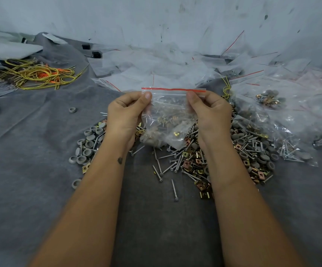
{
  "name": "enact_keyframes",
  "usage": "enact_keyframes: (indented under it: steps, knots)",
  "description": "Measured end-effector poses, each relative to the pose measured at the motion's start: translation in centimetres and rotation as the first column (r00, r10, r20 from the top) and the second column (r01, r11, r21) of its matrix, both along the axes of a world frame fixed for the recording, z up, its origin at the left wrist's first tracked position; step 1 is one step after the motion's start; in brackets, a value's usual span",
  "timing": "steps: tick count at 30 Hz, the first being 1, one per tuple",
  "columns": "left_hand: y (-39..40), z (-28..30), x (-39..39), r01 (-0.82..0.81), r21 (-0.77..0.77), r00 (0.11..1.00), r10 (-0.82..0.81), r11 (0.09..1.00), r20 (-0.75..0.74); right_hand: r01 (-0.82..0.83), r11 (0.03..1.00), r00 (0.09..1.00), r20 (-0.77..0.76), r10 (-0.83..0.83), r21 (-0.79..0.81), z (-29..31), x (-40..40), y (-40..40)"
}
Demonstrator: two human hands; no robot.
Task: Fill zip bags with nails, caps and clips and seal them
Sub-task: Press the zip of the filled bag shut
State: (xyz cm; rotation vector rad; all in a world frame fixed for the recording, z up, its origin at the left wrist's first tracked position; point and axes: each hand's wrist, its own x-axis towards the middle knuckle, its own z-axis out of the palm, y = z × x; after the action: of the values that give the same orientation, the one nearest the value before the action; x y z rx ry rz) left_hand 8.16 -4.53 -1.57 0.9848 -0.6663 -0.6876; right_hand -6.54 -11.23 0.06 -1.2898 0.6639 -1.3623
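A clear zip bag [168, 116] with a red strip along its top hangs upright in the middle of the view, holding nails, grey caps and brass clips. My left hand [126, 114] pinches its top left corner just under the strip. My right hand [210, 112] pinches the top right side the same way. Below the bag, loose nails [167, 166], grey caps [87, 143] and brass and copper clips [198, 162] lie heaped on the grey cloth [31, 151].
Filled bags [283, 116] are piled at the right. Empty zip bags [156, 68] lie spread behind the held bag. Yellow and orange wire ties [38, 74] sit at the far left. A pale wall [175, 20] stands behind.
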Motion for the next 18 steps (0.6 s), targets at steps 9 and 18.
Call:
enact_keyframes:
  steps: [9, 18]
  knots:
    - [-0.06, 0.04, -0.11, 0.014, -0.057, 0.999, -0.012, 0.998, 0.036, -0.073, 0.997, 0.997, 0.019, 0.072, 0.016, -0.2, 0.17, 0.07]
    - [-0.05, 0.0, -0.72, 0.098, -0.023, 0.994, -0.097, 0.995, 0.042, -0.141, 0.986, 0.989, 0.052, 0.137, 0.085, -0.19, 0.43, 0.23]
